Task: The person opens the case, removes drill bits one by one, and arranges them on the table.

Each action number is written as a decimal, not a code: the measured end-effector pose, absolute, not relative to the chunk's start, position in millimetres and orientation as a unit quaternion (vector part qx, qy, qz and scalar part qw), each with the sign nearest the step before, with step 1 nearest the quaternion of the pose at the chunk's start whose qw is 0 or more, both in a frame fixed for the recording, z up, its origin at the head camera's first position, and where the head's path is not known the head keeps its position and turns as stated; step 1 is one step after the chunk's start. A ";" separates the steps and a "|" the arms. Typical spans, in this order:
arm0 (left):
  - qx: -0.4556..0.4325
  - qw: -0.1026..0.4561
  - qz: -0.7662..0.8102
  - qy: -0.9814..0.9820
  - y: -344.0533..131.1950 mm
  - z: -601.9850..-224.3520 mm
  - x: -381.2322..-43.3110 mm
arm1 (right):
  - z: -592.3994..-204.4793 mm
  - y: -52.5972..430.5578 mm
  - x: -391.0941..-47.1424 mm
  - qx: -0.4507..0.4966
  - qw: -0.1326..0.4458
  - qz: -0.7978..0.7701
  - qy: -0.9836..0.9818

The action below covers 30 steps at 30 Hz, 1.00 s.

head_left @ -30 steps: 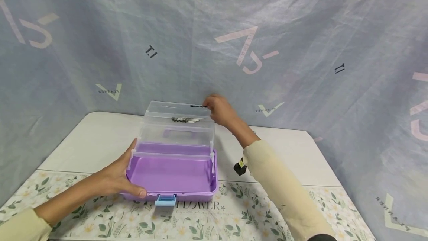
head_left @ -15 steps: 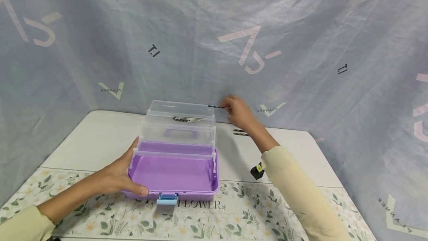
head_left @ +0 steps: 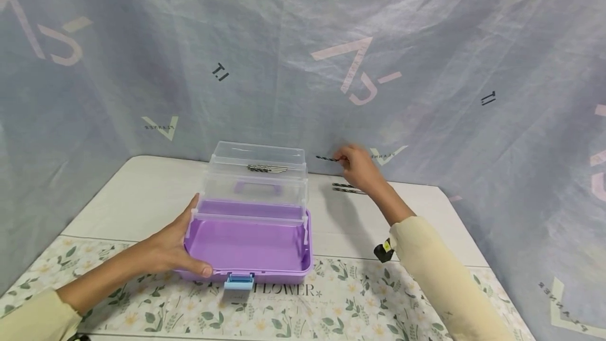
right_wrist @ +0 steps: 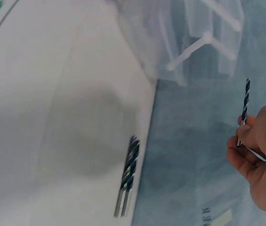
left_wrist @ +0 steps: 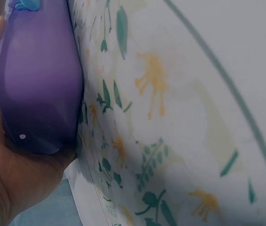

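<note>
A purple toolbox [head_left: 248, 246] stands unfolded, its clear plastic trays [head_left: 262, 152] raised in tiers at the back. My left hand [head_left: 170, 251] grips its left front corner, the thumb lying on the front rim. Off to the right of the trays, my right hand [head_left: 361, 171] pinches a dark-fluted drill bit [right_wrist: 245, 99] by its shank, raised above the table. Several similar drill bits [head_left: 266, 169] lie side by side in one clear tray. Below the right hand, two more drill bits [right_wrist: 129, 176] lie parallel on the table near its back edge.
The white table [head_left: 142, 193] carries a floral mat [head_left: 265, 320] at the front. A grey-blue printed cloth [head_left: 265, 57] hangs right behind its back edge. At the box's front, a light blue latch [head_left: 239, 281] hangs down.
My right hand has moved right, away from the top tray, carrying the drill bit with it. The two drill bits on the table have come into fuller view. My left hand keeps its grip.
</note>
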<state>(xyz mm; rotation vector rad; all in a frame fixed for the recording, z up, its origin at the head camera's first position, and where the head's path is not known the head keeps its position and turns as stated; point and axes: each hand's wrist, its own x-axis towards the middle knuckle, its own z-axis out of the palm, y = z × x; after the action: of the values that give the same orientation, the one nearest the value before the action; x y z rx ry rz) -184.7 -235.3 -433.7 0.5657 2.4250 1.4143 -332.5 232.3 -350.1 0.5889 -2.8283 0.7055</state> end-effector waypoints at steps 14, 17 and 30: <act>0.196 0.141 0.492 0.836 -234.2 -435.8 -185.5 | -392.7 261.6 -326.9 0.181 0.062 0.220 -0.956; 0.193 0.139 0.495 0.836 -234.9 -434.9 -183.6 | -402.5 267.4 -325.2 0.184 0.061 0.217 -0.957; 0.195 0.133 0.493 0.837 -235.7 -433.9 -184.0 | -454.9 305.8 -340.6 0.185 0.068 0.207 -0.958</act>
<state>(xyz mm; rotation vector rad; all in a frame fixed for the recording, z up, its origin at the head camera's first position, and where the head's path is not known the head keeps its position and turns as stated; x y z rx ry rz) -184.0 -235.7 -433.9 0.5657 2.4291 1.4306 -340.6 305.8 -454.9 0.5558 -2.8864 0.6223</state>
